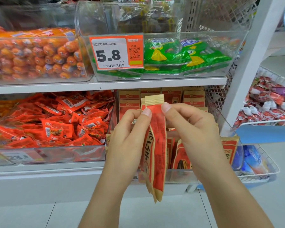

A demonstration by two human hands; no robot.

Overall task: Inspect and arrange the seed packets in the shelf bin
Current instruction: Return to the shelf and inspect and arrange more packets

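1. Step in hand, as I judge it: inspection. A small stack of seed packets (pixel 155 145) is held up edge-on in front of the shelf bin (pixel 179 175), clear of the bin and above its front wall.
2. Left hand (pixel 130 139): palm turned inward, thumb pressed on the near face of the stack close to its top, other fingers curled behind. It pinches the packets from the left side.
3. Held packets: three or so, kraft-and-red, hanging upright, tan crimped tops just above both thumbs, bottom ends below the bin's front lip.
4. Right hand (pixel 187 129): mirrors the left, thumb tip on the upper right edge of the stack, fingers curled round the back. Clamped on the same packets.
5. Bin: more of the same packets stand in rows behind and to the right of the hands; the front row leans unevenly.
6. Next move likely calls for squaring the stack, then lowering it upright into a gap in the front row without knocking the leaning ones.
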